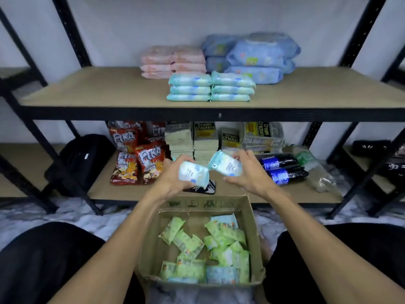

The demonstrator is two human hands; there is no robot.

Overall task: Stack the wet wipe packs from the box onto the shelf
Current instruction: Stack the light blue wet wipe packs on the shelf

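Blue pack (192, 174) in left hand (172, 179), another (226, 165) in right hand (251, 174), over box (252, 218), snack bags (151, 160) behind

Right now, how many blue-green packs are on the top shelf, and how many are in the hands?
On shelf, teal packs: 6
In left hand, left pack: 1
In right hand, right pack: 1
Total: 8
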